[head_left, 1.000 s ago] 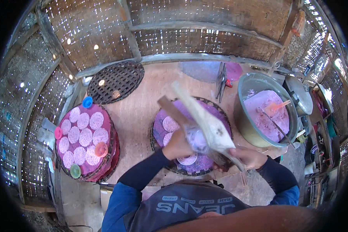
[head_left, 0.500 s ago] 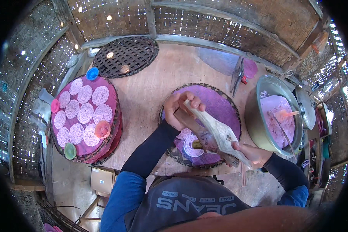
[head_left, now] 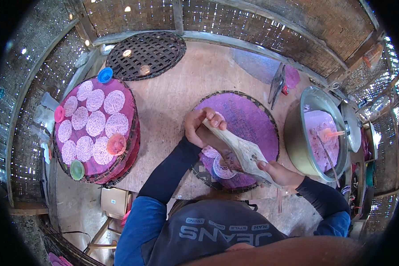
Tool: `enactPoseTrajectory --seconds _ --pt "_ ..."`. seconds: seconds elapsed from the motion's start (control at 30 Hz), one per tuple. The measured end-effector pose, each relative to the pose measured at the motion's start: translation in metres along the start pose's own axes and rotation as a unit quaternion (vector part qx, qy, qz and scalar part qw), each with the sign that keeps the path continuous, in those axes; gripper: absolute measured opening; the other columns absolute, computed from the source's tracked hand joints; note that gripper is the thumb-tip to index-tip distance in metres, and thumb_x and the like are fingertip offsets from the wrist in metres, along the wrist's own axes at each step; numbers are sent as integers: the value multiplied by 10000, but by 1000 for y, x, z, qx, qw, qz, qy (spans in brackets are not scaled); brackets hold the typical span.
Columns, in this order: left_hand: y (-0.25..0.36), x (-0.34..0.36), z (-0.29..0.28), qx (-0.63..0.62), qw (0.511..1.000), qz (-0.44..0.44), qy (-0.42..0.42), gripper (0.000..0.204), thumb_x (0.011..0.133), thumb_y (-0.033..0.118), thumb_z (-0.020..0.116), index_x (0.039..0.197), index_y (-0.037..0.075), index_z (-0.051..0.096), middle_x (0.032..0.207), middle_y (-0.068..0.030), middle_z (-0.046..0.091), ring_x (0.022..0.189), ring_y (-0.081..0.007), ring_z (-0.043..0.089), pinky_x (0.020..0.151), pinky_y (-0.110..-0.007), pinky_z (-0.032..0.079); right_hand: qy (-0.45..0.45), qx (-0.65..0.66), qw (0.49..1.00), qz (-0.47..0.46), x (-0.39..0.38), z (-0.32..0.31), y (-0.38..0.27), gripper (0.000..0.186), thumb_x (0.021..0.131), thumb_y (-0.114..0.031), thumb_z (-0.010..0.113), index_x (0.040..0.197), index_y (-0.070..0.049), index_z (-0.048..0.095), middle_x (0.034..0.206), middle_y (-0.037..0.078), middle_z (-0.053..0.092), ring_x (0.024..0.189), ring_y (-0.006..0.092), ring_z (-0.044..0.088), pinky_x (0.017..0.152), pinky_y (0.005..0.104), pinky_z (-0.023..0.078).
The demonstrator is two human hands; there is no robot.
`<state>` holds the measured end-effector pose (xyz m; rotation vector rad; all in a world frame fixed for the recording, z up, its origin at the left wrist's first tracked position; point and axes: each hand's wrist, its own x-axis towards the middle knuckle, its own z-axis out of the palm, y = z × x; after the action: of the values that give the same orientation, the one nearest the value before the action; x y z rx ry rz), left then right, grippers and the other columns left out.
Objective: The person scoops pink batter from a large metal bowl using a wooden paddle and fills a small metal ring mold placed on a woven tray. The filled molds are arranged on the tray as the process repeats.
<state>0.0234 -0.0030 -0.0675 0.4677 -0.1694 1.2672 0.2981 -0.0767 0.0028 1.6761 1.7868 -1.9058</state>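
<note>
Both my hands hold a pale wooden two-handled press (head_left: 241, 150) slantwise above a round woven tray lined with purple cloth (head_left: 252, 117). My left hand (head_left: 203, 126) wraps its upper left end. At the lower right end my right hand (head_left: 284, 175) grips it, thumb on top. Under the press, a white ring (head_left: 217, 170) with pale strands inside lies near the tray's front edge. Beside it a pale pink noodle disc (head_left: 209, 151) is partly covered by my left hand and the press. The underside of the press is mostly hidden.
At left, stacked trays carry several lacy noodle discs (head_left: 95, 123), with blue (head_left: 105, 75), green (head_left: 77, 170) and red (head_left: 116, 144) small dishes on the rim. A large metal pot (head_left: 295, 139) of pink dough stands at right. An openwork woven tray (head_left: 146, 55) lies behind.
The press has turned, so its lower handle and the yellowish tube beneath are now hidden. Both hands keep their grip. The whole view has shifted slightly.
</note>
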Motion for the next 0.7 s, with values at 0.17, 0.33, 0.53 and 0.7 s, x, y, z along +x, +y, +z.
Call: enactPoseTrajectory --seconds 0.17,0.33,0.53,0.7 --pt "-3 -14 -1 -10 997 4 79 282 885 374 408 763 138 504 718 -11 532 778 -227 506 747 -366 419 -35 54 998 11 -2 3 -5 726 889 -627 344 897 33 645 680 99 606 598 157 567 578 299 448" --pt "-15 -10 -10 -16 1000 11 16 305 905 388 393 769 137 503 721 -5 541 787 -226 512 754 -361 421 36 -66 996 37 -11 -8 -6 742 855 -654 401 868 46 648 682 104 613 577 167 584 539 302 449" --pt "-8 6 66 32 998 -51 29 409 909 454 413 1031 108 594 871 -75 586 854 -246 534 807 -372 424 40 44 993 -97 -24 -2 14 732 854 -642 429 922 61 622 710 100 614 619 172 600 562 295 472" --pt "-53 -29 -90 729 667 -115 -106 294 914 283 504 1090 48 528 964 -77 549 957 -148 526 833 -283 435 38 99 985 -139 -19 -4 52 738 854 -647 419 982 58 595 757 93 615 665 164 604 588 299 482"
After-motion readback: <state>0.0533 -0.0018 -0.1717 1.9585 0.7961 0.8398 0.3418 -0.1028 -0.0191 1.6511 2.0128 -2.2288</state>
